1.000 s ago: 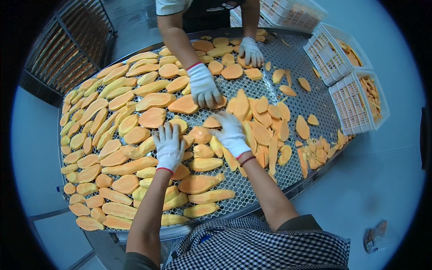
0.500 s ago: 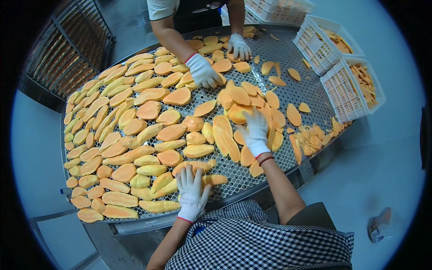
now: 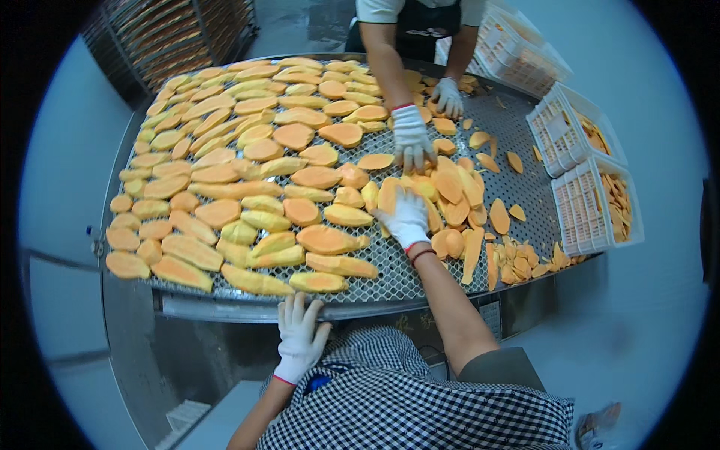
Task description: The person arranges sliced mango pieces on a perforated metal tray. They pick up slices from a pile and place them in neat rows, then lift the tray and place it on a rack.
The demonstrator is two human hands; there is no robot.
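Observation:
Orange-yellow slices that look like sweet potato lie in rows on a mesh tray. My right hand, in a white knit glove, is closed on one slice at the left side of a loose heap of slices. Its fingertips are partly hidden among the slices. My left hand, also gloved, rests at the tray's near edge with its fingers stretched out and nothing in it. Just beyond its fingertips lies a yellow-edged slice.
Across the table a co-worker's gloved hand reaches to the heap; their other hand rests farther back. Two white crates of slices stand at the right. Small pieces lie near the right edge. A loaded rack stands far left.
My left hand has drawn back from the slices to the near edge. My right hand has moved left to a slice beside the heap. A co-worker's hand has come to the heap.

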